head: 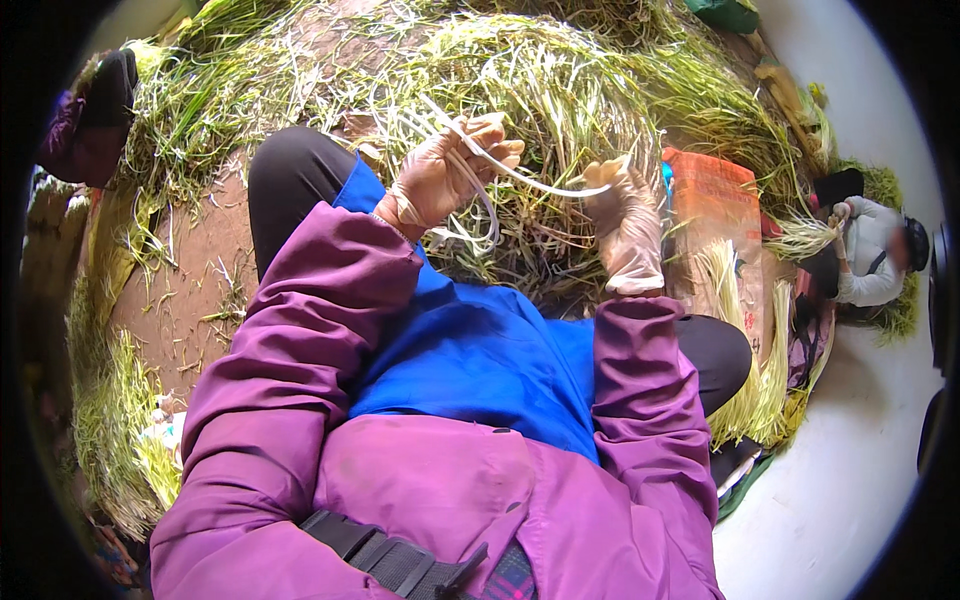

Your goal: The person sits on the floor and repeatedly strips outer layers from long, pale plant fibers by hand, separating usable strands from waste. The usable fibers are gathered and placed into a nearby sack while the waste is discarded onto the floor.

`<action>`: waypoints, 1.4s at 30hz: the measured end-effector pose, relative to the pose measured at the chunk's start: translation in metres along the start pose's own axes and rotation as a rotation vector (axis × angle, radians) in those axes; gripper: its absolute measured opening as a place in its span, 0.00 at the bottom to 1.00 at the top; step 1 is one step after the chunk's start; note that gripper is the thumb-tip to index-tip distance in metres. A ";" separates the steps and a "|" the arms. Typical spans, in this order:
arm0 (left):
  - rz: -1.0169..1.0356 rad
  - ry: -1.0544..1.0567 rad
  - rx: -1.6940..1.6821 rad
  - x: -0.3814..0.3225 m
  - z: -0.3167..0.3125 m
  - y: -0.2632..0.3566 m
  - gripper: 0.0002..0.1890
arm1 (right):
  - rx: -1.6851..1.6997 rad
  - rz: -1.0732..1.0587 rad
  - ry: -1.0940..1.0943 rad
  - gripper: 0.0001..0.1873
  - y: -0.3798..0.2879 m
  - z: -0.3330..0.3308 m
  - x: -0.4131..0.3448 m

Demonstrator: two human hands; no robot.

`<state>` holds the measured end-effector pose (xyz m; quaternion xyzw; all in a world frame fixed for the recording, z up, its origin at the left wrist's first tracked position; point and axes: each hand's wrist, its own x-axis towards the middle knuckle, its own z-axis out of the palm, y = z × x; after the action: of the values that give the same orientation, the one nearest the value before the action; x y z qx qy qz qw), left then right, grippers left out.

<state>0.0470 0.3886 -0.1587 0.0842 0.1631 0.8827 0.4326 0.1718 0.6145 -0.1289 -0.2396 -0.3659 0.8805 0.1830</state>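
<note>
Both my hands wear thin translucent gloves and are raised over a heap of loose green and pale stalks (555,97). My left hand (450,169) is closed on several long white stalks (491,214), which stick out at its upper left and loop down below the fingers. One white stalk (551,185) spans in a curve from my left hand to the fingertips of my right hand (626,217), which pinch its end. A blue apron (480,345) covers my lap beneath both hands.
An orange printed sack (716,187) lies right of my right hand, with bundles of pale yellow stalks (776,360) on and beside it. At far right another person (874,247) holds a bunch of stalks. Another person's purple sleeve (64,135) shows at upper left. More stalks (120,442) lie at lower left.
</note>
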 end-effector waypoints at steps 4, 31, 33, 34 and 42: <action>0.063 0.110 0.260 -0.001 0.003 0.011 0.27 | -0.769 0.223 -0.004 0.07 -0.007 -0.016 -0.004; -0.219 0.314 0.862 -0.016 0.012 0.008 0.23 | -0.414 -0.619 -0.147 0.09 -0.146 0.028 0.014; -0.085 0.389 0.754 -0.013 0.012 0.028 0.22 | -0.362 -0.589 -0.044 0.09 -0.180 0.012 0.016; -0.001 0.462 0.706 -0.012 0.012 0.039 0.21 | -0.426 -0.601 0.105 0.08 -0.186 0.001 0.017; 0.421 0.070 0.242 -0.056 0.050 0.145 0.19 | -1.906 -0.207 -0.444 0.28 -0.074 -0.030 0.003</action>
<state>-0.0111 0.2725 -0.0604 0.1367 0.2614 0.9298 0.2200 0.1970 0.6816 -0.0939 -0.0828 -0.9681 0.2213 -0.0836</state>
